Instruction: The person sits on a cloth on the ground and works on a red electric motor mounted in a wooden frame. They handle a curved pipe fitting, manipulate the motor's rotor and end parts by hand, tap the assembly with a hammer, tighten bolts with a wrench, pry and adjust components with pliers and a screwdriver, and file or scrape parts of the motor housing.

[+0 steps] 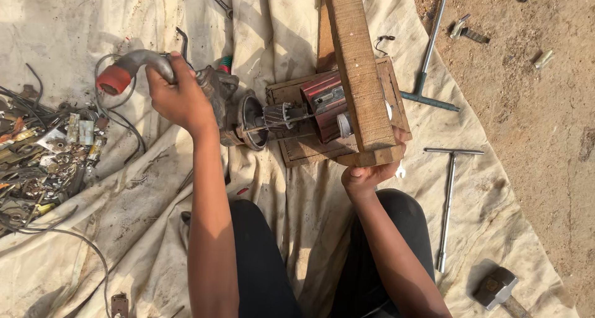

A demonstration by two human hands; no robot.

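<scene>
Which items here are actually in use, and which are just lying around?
In use:
left hand gripping grey curved handle with red end cap
right hand on long wooden plank
red motor housing on square wooden board

Lying about:
two metal T-handle wrenches
grey hammer head
scrap-metal pile

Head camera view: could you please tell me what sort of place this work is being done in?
Probably an outdoor, ground-level repair spot: a stained cloth sheet lies over bare dirt ground, with a T-handle wrench, a hammer and a scrap pile around.
</scene>
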